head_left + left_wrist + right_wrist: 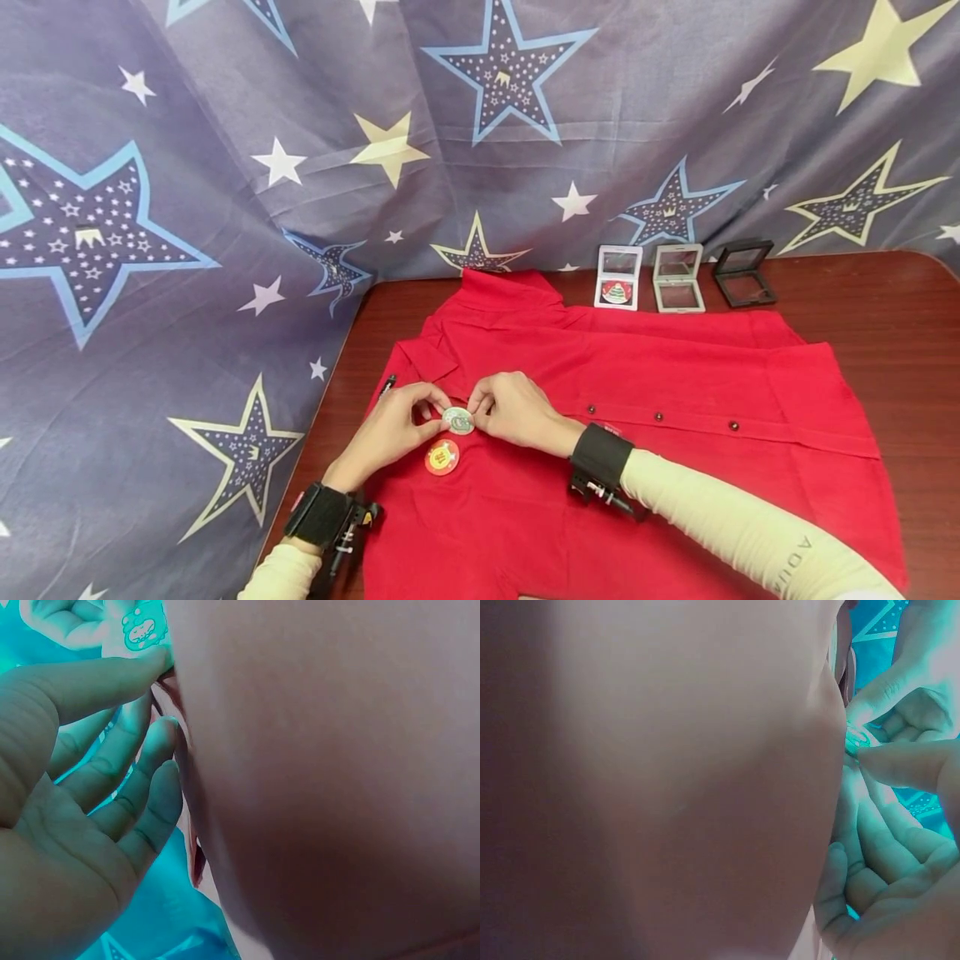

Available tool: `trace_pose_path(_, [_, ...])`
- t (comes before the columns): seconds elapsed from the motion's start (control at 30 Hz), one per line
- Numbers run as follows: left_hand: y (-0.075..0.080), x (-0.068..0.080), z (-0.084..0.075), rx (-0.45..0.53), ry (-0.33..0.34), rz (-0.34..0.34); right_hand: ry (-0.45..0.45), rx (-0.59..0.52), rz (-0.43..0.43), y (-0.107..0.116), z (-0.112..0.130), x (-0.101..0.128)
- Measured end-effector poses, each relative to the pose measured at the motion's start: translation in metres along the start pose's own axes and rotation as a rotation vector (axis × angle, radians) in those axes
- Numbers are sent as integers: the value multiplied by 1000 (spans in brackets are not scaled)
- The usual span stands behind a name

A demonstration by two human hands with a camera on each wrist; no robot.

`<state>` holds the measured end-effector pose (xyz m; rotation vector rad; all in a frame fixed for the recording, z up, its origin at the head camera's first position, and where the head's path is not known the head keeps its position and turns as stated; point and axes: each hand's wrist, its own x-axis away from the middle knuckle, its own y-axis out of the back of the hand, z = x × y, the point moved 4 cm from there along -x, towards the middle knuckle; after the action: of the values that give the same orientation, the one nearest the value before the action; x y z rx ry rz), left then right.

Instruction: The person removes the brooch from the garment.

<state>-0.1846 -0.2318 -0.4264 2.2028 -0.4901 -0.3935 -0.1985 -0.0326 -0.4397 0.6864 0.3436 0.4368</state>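
Where both grips meet, badge [458, 420].

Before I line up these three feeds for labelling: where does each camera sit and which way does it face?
Head: worn high, looking forward and down at red shirt, both hands, both sleeves.
Left wrist: under the left hand, facing its palm and fingers.
Right wrist: beside the right hand, facing its fingertips.
Shared: all three show the green badge pinched between both hands.
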Motion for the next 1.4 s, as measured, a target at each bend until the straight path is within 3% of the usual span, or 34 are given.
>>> trace_pose_path(0.6, [0,2,-1,-69,-6,-31,69,26,21,-1,1,2])
trace_pose_path(1.2, [0,5,-8,-89,-91,-62,147,44,61,1,7,3])
trace_pose_path(1.4, [0,5,-9,-79,-120,-35,172,72,70,0,9,5])
